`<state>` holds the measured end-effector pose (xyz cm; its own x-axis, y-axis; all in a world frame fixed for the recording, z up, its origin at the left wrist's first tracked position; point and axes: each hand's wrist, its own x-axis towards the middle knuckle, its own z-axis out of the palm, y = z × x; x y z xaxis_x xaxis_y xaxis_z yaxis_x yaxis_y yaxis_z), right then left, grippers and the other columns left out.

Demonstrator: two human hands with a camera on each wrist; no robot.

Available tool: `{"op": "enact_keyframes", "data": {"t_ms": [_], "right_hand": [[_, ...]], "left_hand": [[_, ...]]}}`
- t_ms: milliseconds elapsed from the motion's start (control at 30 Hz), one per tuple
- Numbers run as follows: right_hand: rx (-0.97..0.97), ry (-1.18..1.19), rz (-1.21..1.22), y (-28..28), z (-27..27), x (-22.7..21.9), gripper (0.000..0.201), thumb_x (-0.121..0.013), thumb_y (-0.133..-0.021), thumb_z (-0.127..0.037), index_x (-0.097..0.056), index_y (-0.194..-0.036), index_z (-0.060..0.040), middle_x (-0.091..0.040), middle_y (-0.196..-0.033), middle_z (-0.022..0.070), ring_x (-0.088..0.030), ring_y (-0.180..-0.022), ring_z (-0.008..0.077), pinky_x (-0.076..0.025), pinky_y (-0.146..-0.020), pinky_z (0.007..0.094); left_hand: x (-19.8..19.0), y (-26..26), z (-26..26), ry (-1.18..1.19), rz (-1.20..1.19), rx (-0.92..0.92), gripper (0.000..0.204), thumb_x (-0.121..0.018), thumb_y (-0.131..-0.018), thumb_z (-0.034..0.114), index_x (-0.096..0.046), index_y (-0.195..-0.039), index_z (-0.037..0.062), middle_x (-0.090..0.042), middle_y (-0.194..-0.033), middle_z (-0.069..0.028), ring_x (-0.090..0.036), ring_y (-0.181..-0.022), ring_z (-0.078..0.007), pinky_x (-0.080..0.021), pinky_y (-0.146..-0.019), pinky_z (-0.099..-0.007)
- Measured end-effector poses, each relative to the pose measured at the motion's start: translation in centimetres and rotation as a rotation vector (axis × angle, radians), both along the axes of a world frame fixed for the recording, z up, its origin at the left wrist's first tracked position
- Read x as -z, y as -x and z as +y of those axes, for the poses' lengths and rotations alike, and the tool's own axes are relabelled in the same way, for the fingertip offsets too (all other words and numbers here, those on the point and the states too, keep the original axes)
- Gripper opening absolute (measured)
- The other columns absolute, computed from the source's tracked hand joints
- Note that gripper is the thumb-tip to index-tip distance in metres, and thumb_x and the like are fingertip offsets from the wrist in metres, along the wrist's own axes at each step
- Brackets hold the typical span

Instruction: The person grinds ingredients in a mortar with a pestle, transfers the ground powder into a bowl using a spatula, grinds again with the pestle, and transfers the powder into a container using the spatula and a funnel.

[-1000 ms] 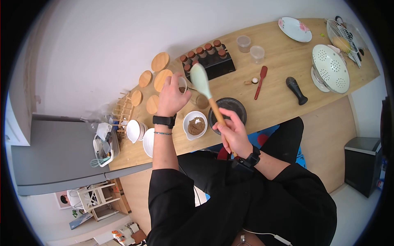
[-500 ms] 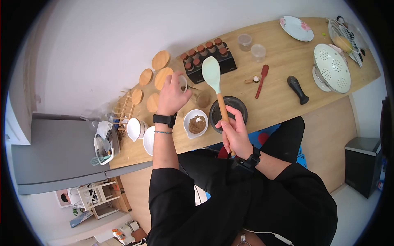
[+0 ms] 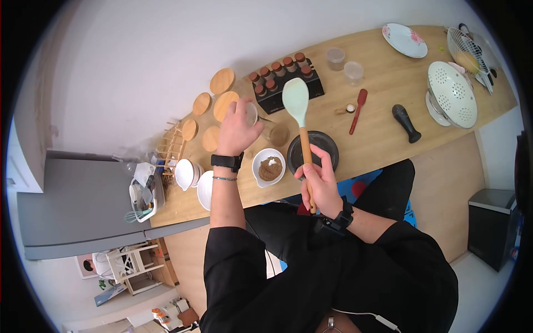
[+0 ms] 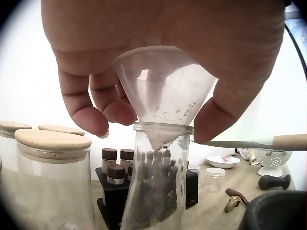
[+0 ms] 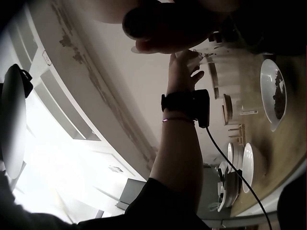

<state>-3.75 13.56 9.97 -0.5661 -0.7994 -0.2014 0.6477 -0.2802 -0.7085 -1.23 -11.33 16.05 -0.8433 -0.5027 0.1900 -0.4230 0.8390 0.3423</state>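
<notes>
My left hand (image 3: 239,130) grips a clear plastic funnel (image 4: 165,91), whose spout sits in the mouth of a glass bottle (image 4: 156,191). Brown specks cling to the funnel's inner wall. Held by its wooden handle (image 3: 305,150) in my right hand (image 3: 322,191) is a mint-green silicone spatula (image 3: 296,100), its head raised to the right of the funnel. Below the spatula stands a dark round mortar (image 3: 331,145). Beside that, a white spouted bowl (image 3: 257,176) contains brown powder (image 3: 270,170) with a white patch.
Behind the bottle is a black rack (image 3: 272,105) of brown-capped spice jars. Wooden-lidded jars (image 3: 222,81) crowd the left. Rightward lie a red spatula (image 3: 358,111), a black pestle (image 3: 406,123) and a white colander (image 3: 452,94). White bowls (image 3: 204,191) stand near the left front edge.
The spatula has swung right, away from beside the funnel, and now points more straight ahead. My left hand has stayed at the funnel.
</notes>
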Motion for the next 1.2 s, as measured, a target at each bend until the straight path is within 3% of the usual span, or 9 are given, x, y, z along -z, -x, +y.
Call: {"op": "enact_keyframes", "data": {"t_ms": [133,267,633,833,933,1033,1067,1133,1200], "right_hand": [[-0.239,-0.029,0.100,0.6,0.4,0.5,0.046,-0.041,-0.104,-0.010,-0.022,-0.147,-0.0118,-0.052,-0.094,0.0113,-0.047,-0.040,0.0083,-0.040,-0.032,0.0232],[-0.048,-0.025,0.081,1.1,0.2,0.6,0.047,-0.041,-0.104,-0.011,-0.022,-0.147,-0.0117,-0.053,-0.092,0.0095,-0.046,-0.040,0.0072,-0.039,-0.031,0.0226],[-0.088,-0.062,0.078,1.8,1.9,0.4,0.045,-0.043,-0.104,-0.011,-0.029,-0.147,-0.0147,-0.054,-0.090,0.0075,-0.044,-0.043,0.0040,-0.038,-0.033,0.0205],[-0.068,-0.069,0.084,2.4,2.9,-1.1,0.045,-0.045,-0.102,-0.009,-0.035,-0.146,-0.0114,-0.058,-0.088,0.0089,-0.046,-0.043,0.0058,-0.042,-0.037,0.0222],[-0.098,-0.030,0.390,3.5,3.6,-1.0,0.036,-0.044,-0.101,-0.010,-0.048,-0.137,-0.0019,-0.064,-0.091,0.0134,-0.058,-0.055,0.0101,-0.048,-0.046,0.0224],[-0.052,0.063,0.500,5.1,5.2,-1.9,0.039,-0.043,-0.097,-0.015,-0.058,-0.124,0.0084,-0.069,-0.110,0.0210,-0.068,-0.094,0.0215,-0.056,-0.068,0.0280],[-0.059,0.062,0.500,6.0,5.8,-2.3,0.039,-0.043,-0.097,-0.015,-0.058,-0.124,0.0084,-0.069,-0.110,0.0210,-0.068,-0.094,0.0215,-0.056,-0.068,0.0280],[-0.045,0.169,0.890,8.0,6.4,-3.6,0.038,-0.048,-0.086,-0.007,-0.063,-0.120,0.0027,-0.071,-0.107,0.0152,-0.066,-0.087,0.0241,-0.051,-0.084,0.0305],[0.010,0.162,1.103,9.1,6.9,-6.1,0.040,-0.053,-0.076,-0.002,-0.064,-0.114,0.0009,-0.072,-0.102,0.0147,-0.066,-0.081,0.0290,-0.052,-0.080,0.0333]], "left_hand": [[0.2,0.2,-0.4,0.045,-0.015,0.015,0.059,-0.070,-0.072,0.019,-0.051,-0.127,0.0105,-0.058,-0.105,-0.0155,-0.061,-0.095,-0.0331,-0.052,-0.080,-0.0431],[0.3,-0.2,-0.5,0.026,0.006,0.023,0.058,-0.070,-0.073,0.017,-0.051,-0.127,0.0118,-0.058,-0.106,-0.0153,-0.062,-0.094,-0.0326,-0.052,-0.080,-0.0431],[0.1,-0.3,-0.2,0.015,0.038,0.017,0.058,-0.072,-0.072,0.016,-0.052,-0.127,0.0125,-0.058,-0.107,-0.0150,-0.063,-0.090,-0.0320,-0.053,-0.079,-0.0437],[-0.8,-0.5,0.4,0.074,0.029,0.056,0.074,-0.075,-0.071,0.019,-0.047,-0.138,0.0092,-0.055,-0.125,-0.0221,-0.058,-0.112,-0.0396,-0.052,-0.090,-0.0451],[-1.2,-0.9,0.7,0.106,0.022,0.006,0.084,-0.078,-0.070,0.023,-0.041,-0.145,0.0092,-0.049,-0.135,-0.0233,-0.055,-0.119,-0.0400,-0.050,-0.095,-0.0452],[-1.5,-2.1,0.6,0.118,0.163,0.054,0.090,-0.081,-0.070,0.027,-0.038,-0.147,0.0076,-0.044,-0.141,-0.0241,-0.054,-0.122,-0.0379,-0.049,-0.098,-0.0450],[-1.8,-2.9,0.9,0.038,0.222,0.014,0.087,-0.081,-0.072,0.028,-0.040,-0.145,0.0065,-0.046,-0.139,-0.0228,-0.056,-0.119,-0.0354,-0.049,-0.096,-0.0429],[-1.3,-4.6,1.1,-0.041,0.284,-0.031,0.083,-0.081,-0.074,0.029,-0.041,-0.144,0.0054,-0.049,-0.137,-0.0214,-0.057,-0.116,-0.0330,-0.050,-0.094,-0.0408],[1.4,-6.9,1.0,-0.321,0.446,-0.333,0.060,-0.078,-0.081,0.028,-0.054,-0.129,0.0026,-0.062,-0.120,-0.0180,-0.064,-0.101,-0.0272,-0.051,-0.084,-0.0367]]}}
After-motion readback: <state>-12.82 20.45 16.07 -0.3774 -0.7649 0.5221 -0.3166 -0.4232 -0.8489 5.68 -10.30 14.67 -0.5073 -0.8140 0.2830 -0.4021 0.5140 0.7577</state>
